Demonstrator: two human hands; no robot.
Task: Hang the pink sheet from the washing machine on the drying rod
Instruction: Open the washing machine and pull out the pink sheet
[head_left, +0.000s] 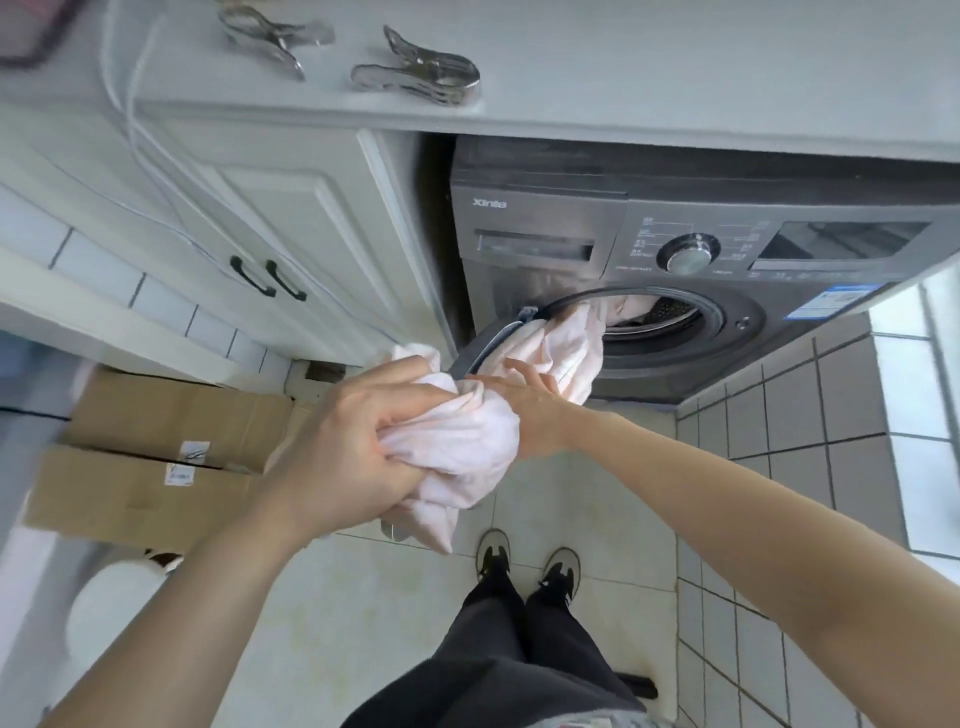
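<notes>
The pink sheet (467, 441) trails out of the round opening of the grey washing machine (545, 228) and bunches up in front of me. My left hand (358, 441) grips the bunched end, fingers curled tight around it. My right hand (524, 405) reaches under the stretch of sheet nearer the drum, fingers spread and touching the cloth. The machine's door (485, 348) stands open at the left of the opening. No drying rod is in view.
Two metal clothes clips (415, 73) lie on the white counter (675, 78) above the machine. White cabinet doors (270, 218) stand left of it. Cardboard boxes (156, 447) sit on the floor at left. My feet (524, 566) stand on pale floor tiles.
</notes>
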